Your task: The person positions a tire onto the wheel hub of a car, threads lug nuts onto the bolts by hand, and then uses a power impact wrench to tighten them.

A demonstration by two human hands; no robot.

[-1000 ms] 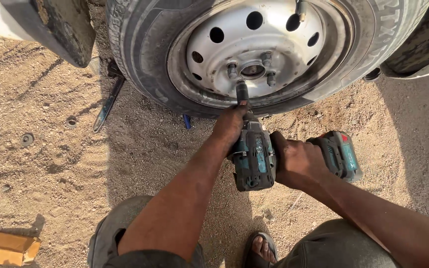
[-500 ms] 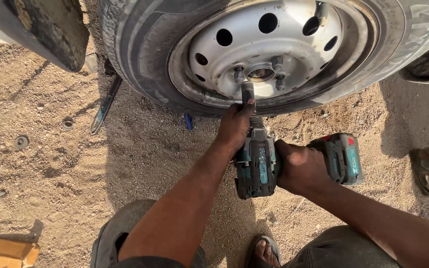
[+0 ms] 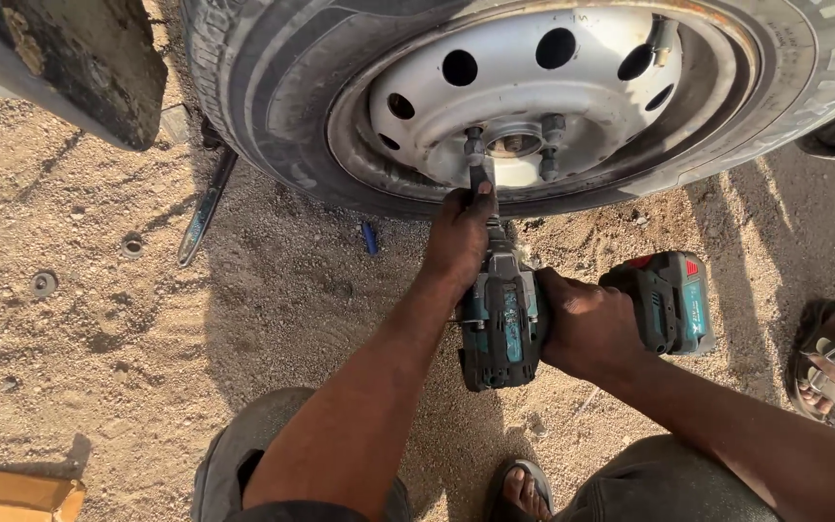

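Note:
A cordless impact wrench (image 3: 501,319), dark grey with teal trim, points up at a vehicle wheel. My right hand (image 3: 587,324) grips its handle, above the battery pack (image 3: 669,302). My left hand (image 3: 461,232) wraps around the socket extension just below the wheel. The socket sits on a lug nut (image 3: 475,147) of the silver steel rim (image 3: 524,87), left of the hub. The black tyre (image 3: 273,87) rests on sandy ground.
A long metal tool (image 3: 203,211) lies on the sand under the tyre's left side, a small blue object (image 3: 370,238) beside it. Another person's sandalled foot (image 3: 828,358) is at the right edge. A cardboard box corner (image 3: 12,495) is bottom left. A mud flap (image 3: 79,68) hangs upper left.
The view has shifted so the wheel sits lower and closer. My hands and the wrench stay on the same lug nut. Another person's foot has come into view at the right.

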